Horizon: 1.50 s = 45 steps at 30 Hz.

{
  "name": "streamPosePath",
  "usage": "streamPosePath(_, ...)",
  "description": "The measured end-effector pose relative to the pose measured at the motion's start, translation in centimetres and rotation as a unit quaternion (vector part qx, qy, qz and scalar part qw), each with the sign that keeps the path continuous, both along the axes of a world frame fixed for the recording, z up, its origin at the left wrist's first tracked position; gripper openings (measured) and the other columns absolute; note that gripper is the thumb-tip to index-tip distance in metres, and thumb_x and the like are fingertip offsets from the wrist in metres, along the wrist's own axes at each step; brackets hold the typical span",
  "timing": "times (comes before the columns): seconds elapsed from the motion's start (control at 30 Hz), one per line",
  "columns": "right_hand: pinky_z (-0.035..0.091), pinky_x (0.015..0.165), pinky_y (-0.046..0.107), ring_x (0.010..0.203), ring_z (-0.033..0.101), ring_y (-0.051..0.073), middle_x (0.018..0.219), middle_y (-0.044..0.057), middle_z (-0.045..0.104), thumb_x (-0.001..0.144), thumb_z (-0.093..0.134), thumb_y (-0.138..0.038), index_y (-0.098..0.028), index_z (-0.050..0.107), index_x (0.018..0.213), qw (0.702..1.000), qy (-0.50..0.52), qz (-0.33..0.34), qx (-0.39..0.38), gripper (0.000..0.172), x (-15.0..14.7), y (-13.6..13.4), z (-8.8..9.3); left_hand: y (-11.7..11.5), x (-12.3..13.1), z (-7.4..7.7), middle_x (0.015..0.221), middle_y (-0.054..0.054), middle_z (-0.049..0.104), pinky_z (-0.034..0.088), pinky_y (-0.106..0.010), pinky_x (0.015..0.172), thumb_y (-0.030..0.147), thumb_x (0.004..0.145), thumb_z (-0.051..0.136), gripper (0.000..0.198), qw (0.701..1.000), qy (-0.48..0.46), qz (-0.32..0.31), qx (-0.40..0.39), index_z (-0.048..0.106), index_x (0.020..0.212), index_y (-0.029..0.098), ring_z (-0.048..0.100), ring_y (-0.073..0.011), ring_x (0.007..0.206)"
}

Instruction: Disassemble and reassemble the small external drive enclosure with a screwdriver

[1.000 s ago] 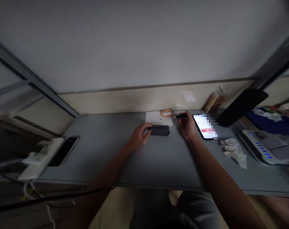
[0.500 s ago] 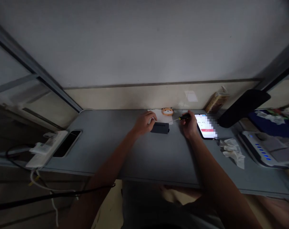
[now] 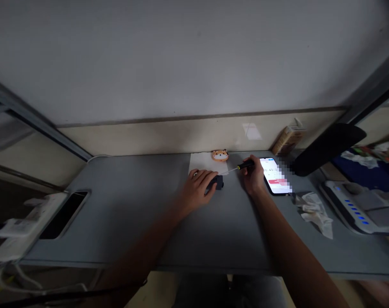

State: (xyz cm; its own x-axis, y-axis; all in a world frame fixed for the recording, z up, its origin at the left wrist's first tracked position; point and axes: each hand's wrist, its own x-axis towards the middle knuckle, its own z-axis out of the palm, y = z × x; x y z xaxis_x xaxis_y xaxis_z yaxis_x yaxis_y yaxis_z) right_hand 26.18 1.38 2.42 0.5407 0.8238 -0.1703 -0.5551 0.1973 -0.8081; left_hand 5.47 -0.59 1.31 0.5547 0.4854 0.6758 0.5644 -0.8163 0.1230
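Note:
My left hand (image 3: 199, 188) lies over a small dark box-shaped device (image 3: 219, 183), fingers wrapped across its top so that only the right end shows. A screwdriver (image 3: 245, 164) with a black and yellow handle is gripped in my right hand (image 3: 253, 175). Its thin metal shaft points left, with the tip close to the device's far edge; whether they touch I cannot tell. Behind the device lies a sheet of white paper (image 3: 200, 161), and an orange animal-face case (image 3: 220, 155) sits at its upper right.
A lit phone (image 3: 274, 176) lies right of my right hand. Beyond it are crumpled tissue (image 3: 314, 213), a drink carton (image 3: 289, 139), a black cylinder (image 3: 329, 149) and a grey device with blue lights (image 3: 357, 209). A dark phone (image 3: 65, 215) and a white power strip (image 3: 29, 226) are at left.
My left hand has moved from the device's left end to over its top, covering most of it. My right hand still holds the screwdriver. The view has shifted slightly.

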Motion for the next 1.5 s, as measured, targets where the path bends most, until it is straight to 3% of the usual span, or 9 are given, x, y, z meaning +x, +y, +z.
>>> streamPosePath(0.17, 0.027, 0.035, 0.022, 0.036, 0.034, 0.004, 0.055, -0.006, 0.057, 0.066, 0.071, -0.036, -0.021, 0.056, 0.060, 1.000, 0.005, 0.001, 0.006, 0.022, 0.2, 0.2, -0.2, 0.0, 0.1, 0.2, 0.104, -0.007, 0.077, 0.047, -0.037, 0.092, 0.020, 0.103, 0.049, 0.024, 1.000, -0.001, -0.004, 0.020, 0.061, 0.124, 0.018, 0.072, -0.0209, 0.095)
streamPosePath(0.4, 0.028, 0.036, 0.022, 0.035, 0.034, 0.004, 0.057, -0.006, 0.059, 0.073, 0.069, -0.032, -0.021, 0.053, 0.061, 1.000, 0.010, 0.001, 0.006, 0.023, 0.4, 0.6, -0.5, 0.1, -0.1, -0.2, 0.109, -0.008, 0.077, 0.047, -0.038, 0.092, 0.019, 0.102, 0.050, 0.026, 1.000, 0.019, -0.007, -0.003, 0.064, 0.124, 0.019, 0.070, -0.0210, 0.098)
streamPosePath(0.7, 0.024, 0.035, 0.021, 0.035, 0.035, 0.004, 0.055, -0.005, 0.058, 0.068, 0.067, -0.029, -0.020, 0.055, 0.059, 1.000, 0.029, -0.002, 0.002, 0.017, 0.3, 0.3, 0.3, 0.0, 0.2, 0.2, 0.102, -0.006, 0.075, 0.049, -0.036, 0.087, 0.019, 0.101, 0.051, 0.020, 1.000, -0.022, -0.016, 0.014, 0.067, 0.113, 0.020, 0.069, -0.0197, 0.093)
streamPosePath(1.13, 0.026, 0.035, 0.022, 0.035, 0.034, 0.004, 0.054, -0.006, 0.056, 0.069, 0.070, -0.034, -0.021, 0.055, 0.059, 1.000, 0.018, 0.002, 0.009, 0.022, 0.5, 0.5, 0.1, -0.1, 0.1, 0.2, 0.105, -0.008, 0.076, 0.049, -0.040, 0.093, 0.023, 0.103, 0.047, 0.024, 0.999, 0.002, 0.000, -0.044, 0.063, 0.120, 0.021, 0.069, -0.0223, 0.097)
streamPosePath(1.5, 0.025, 0.035, 0.024, 0.036, 0.034, 0.004, 0.059, -0.006, 0.059, 0.070, 0.071, -0.037, -0.022, 0.052, 0.060, 1.000, 0.005, 0.002, 0.029, 0.026, 1.3, 0.6, -0.6, -0.1, 0.1, 0.8, 0.102, -0.007, 0.075, 0.047, -0.039, 0.088, 0.017, 0.101, 0.046, 0.026, 0.999, 0.054, 0.004, 0.003, 0.068, 0.115, 0.021, 0.068, -0.0214, 0.091)
